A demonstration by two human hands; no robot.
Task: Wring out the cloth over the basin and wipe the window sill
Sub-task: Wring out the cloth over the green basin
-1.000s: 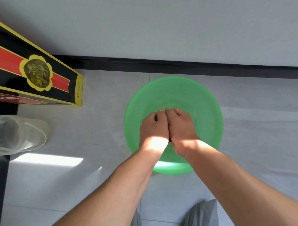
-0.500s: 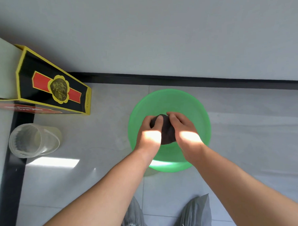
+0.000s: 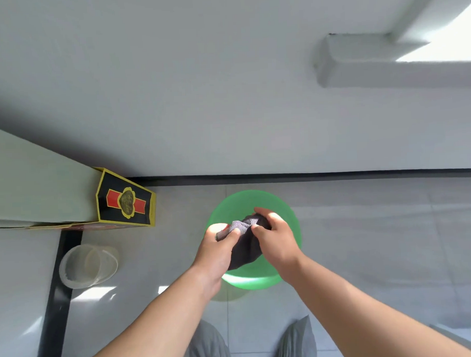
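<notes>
Head view: we hold a dark cloth (image 3: 245, 242) bunched above the green basin (image 3: 293, 229), which stands on the tiled floor (image 3: 380, 239). Our left hand (image 3: 218, 249) is closed around the cloth's near end, and our right hand (image 3: 277, 238) is closed over its far end. We judge the wringing under way; the window sill (image 3: 386, 66), upper right, remains unwiped. A printed box (image 3: 126, 200) and a clear container (image 3: 88, 265) stand at left.

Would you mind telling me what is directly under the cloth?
The green basin on the floor lies under the dark cloth. The cloth and hands cover its middle, so any water inside cannot be seen.
</notes>
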